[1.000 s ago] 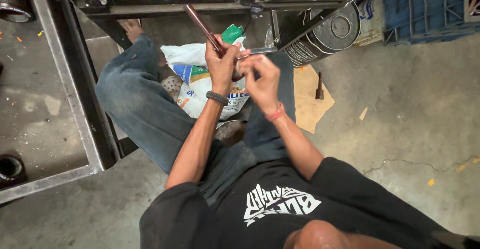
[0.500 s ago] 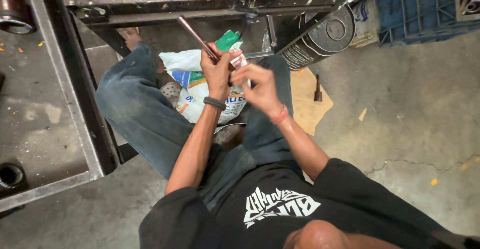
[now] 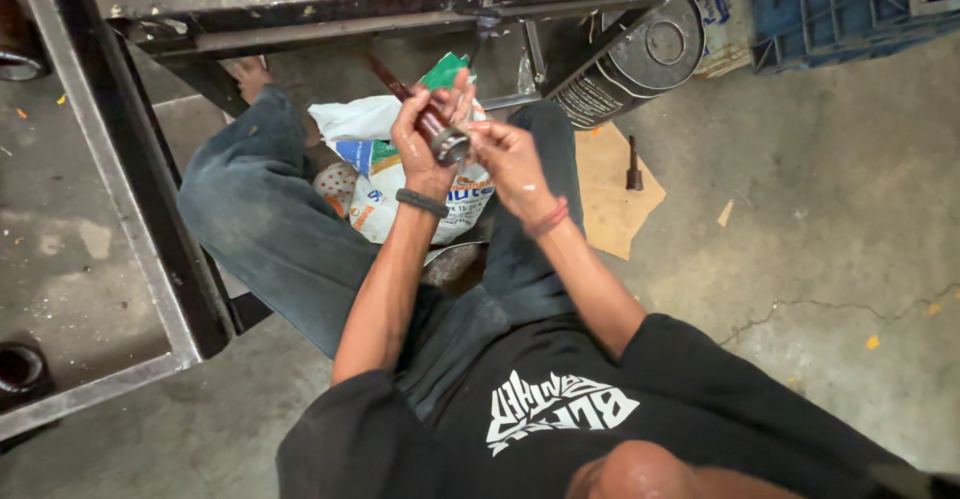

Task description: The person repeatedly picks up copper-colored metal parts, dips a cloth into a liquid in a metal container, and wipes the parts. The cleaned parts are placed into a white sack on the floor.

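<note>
Above a printed white bag (image 3: 400,174), left hand (image 3: 425,144) grips a brown rod (image 3: 425,119); right hand (image 3: 510,159) pinches its ringed end.

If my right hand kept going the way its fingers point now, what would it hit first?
Most likely the metal end of the brown rod that your left hand grips; your right hand points left at it, fingertips about touching it, though depth is unclear.
</note>
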The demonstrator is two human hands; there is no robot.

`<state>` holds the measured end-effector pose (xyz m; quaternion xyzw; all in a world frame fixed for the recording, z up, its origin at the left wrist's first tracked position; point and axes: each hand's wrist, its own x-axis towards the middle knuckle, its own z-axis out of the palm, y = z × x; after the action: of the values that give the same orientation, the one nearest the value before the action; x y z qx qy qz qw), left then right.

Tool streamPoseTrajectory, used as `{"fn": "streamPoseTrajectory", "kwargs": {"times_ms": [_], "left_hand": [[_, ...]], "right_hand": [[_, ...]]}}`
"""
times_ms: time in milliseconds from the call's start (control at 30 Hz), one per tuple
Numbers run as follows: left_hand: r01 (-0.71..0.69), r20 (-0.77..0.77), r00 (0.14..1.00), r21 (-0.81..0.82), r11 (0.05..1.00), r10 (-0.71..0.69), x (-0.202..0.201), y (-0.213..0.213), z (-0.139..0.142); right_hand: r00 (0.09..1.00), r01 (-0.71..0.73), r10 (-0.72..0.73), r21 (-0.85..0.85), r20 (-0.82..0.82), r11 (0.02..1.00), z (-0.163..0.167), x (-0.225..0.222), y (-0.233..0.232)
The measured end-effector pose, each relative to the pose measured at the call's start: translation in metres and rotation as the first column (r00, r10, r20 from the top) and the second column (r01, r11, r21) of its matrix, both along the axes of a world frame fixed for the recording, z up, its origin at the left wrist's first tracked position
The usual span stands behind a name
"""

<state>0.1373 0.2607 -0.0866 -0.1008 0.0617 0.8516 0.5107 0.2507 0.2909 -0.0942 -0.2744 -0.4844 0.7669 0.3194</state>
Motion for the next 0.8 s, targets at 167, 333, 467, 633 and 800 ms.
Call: {"fn": "streamPoseTrajectory", "kwargs": {"times_ms": [167,333,467,633,800], "left_hand": [[-0.174,-0.238,0.957,-0.014,0.985,0.166,0.007,-0.001,-0.009],[-0.364,-0.553,0.791,-0.081,0.928,0.262,0.008,0.006,-0.013],[-0.372,-0.525,0.82,-0.183,0.91,0.23,0.006,0.01,-0.017],[-0.231,-0.304,0.945,-0.366,0.902,0.119,0.011,0.003,-0.021],[-0.077,-0.311,0.949,-0.368,0.927,-0.045,0.025,-0.002,-0.016]], "right_hand": [[1.0,0.017,-0.021,-0.258,-0.012,0.966,-0.018,-0.002,-0.01],[0.989,-0.148,0.11,-0.556,-0.1,0.818,-0.008,-0.001,-0.012],[0.972,-0.222,0.161,-0.446,-0.172,0.867,0.02,0.006,-0.019],[0.992,0.077,-0.097,-0.219,-0.083,0.973,0.039,0.022,-0.006],[0.978,0.202,-0.21,-0.192,-0.021,0.96,-0.023,0.034,0.016]]}}
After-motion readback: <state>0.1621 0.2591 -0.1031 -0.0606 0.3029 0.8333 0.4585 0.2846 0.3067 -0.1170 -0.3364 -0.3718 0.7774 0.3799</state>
